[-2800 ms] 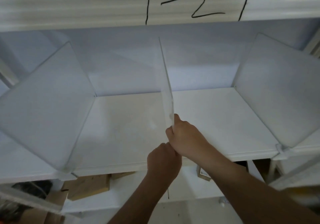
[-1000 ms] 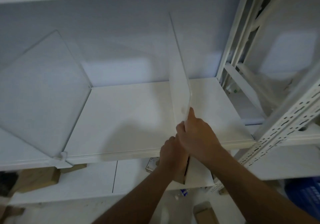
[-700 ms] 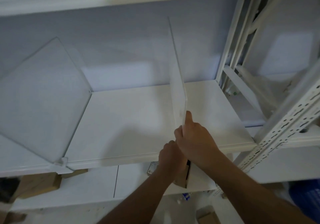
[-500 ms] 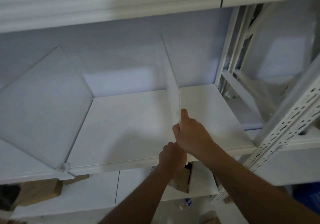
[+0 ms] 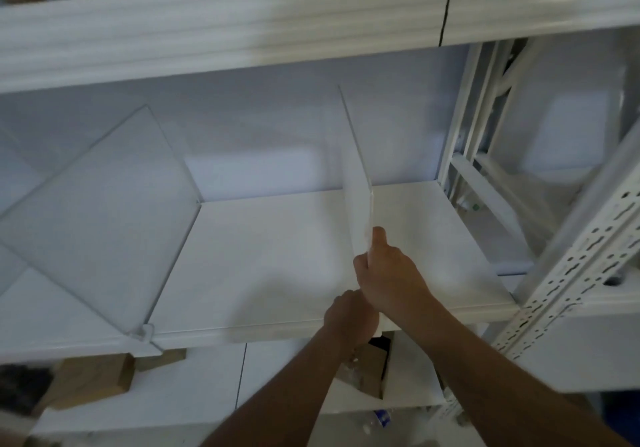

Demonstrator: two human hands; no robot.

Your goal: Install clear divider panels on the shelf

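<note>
2 clear divider panels are seen on the white shelf [image 5: 277,266]: 1 installed panel [image 5: 100,218] stands at 9 o'clock, seated in a small clip [image 5: 143,332] on the front lip, and a 2nd panel [image 5: 356,176] is held upright just right of centre. A perforated white upright [image 5: 568,270] rises at 3 o'clock, an upper shelf edge [image 5: 221,27] spans 12 o'clock, and wooden blocks [image 5: 93,377] lie under the shelf at 8 o'clock. Nothing is seen blocking the held panel's path. Its long axis runs front to back, pointing toward 12 o'clock, with the near edge at the front lip. The right hand [image 5: 391,277] is closed around that near edge, thumb up along it. The left hand [image 5: 349,318] is curled tight at the panel's lower front corner; what it grips cannot be told.
</note>
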